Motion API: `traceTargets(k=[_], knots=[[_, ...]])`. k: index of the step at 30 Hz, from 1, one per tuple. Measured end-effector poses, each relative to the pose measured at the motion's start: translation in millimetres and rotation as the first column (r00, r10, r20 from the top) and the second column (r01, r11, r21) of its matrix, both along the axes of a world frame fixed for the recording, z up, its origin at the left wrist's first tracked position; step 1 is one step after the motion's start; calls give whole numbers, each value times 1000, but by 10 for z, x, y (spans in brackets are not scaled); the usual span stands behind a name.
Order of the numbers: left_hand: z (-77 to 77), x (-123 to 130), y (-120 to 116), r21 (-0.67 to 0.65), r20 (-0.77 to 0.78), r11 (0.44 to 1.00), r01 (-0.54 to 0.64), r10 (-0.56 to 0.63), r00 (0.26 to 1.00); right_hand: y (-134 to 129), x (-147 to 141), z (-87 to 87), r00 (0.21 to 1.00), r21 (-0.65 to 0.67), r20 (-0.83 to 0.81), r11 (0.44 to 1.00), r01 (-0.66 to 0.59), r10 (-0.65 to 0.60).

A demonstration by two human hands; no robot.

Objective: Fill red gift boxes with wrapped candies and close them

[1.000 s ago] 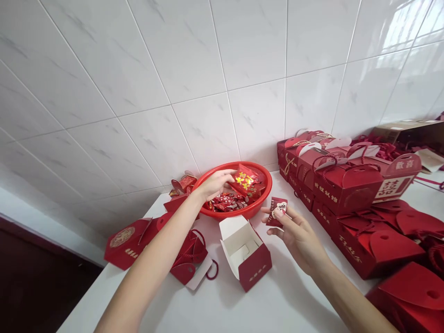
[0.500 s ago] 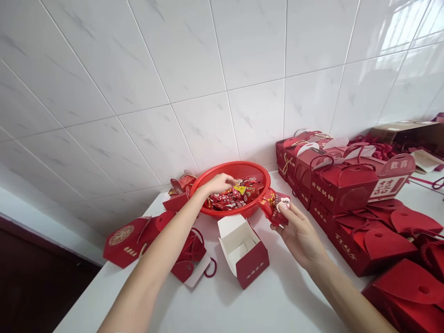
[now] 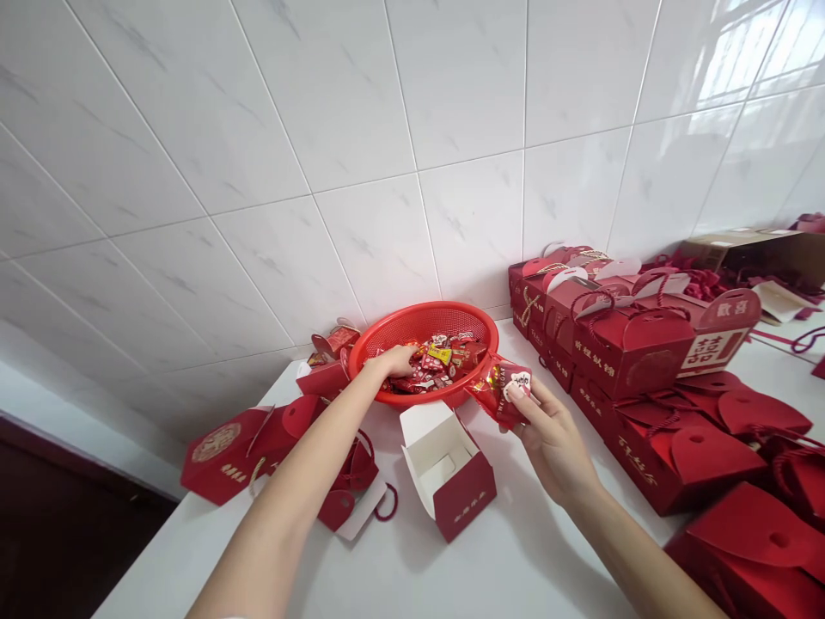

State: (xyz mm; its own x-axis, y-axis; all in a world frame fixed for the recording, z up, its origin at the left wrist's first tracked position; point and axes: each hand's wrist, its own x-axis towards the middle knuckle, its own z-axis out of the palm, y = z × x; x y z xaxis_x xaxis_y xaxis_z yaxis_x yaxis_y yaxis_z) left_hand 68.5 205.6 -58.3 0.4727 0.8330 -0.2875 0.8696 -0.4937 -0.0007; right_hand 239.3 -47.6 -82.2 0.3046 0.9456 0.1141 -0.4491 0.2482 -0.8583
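Note:
My left hand (image 3: 395,361) reaches down into the red plastic basket (image 3: 422,316), among wrapped candies (image 3: 451,357); its fingertips are hidden, so I cannot tell whether they hold anything. Just right of the basket, my right hand (image 3: 545,421) is closed on red candy packets (image 3: 499,391), one with a white label. In front of the basket stands a small red box (image 3: 465,499) with its top open and a white inside, and no candy shows in it.
Closed red gift boxes (image 3: 632,352) are stacked along the right side. More red boxes (image 3: 219,456) lie at the left, partly behind my left arm. A cardboard box (image 3: 741,245) stands at the far right, and a tiled wall (image 3: 361,223) rises behind the basket.
My left hand has moved down and left, deeper into the candies. My right hand still holds the packets, which have shifted slightly left.

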Motion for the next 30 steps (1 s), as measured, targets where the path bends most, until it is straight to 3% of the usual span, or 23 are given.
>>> traceTargets(k=[11,20,25,28,30], knots=[[42,130,-88,-6,121,997,78,-77,990,-14,-31,17,1000,21,19,1000,8,-8],[-15,183,-93,59,294,998,4,-21,956,-23,-33,20,998,15,67,1000,14,-15],[28,169,-104,134,407,988,-78,17,913,-21,-18,5,997,23,66,999,30,-32],[112,192,-134,125,564,981,-149,53,824,-20,-6,2,997,26,62,999,38,-39],[188,196,-200,28,740,985,-173,96,666,-23,1,8,997,30,58,999,40,-42]])
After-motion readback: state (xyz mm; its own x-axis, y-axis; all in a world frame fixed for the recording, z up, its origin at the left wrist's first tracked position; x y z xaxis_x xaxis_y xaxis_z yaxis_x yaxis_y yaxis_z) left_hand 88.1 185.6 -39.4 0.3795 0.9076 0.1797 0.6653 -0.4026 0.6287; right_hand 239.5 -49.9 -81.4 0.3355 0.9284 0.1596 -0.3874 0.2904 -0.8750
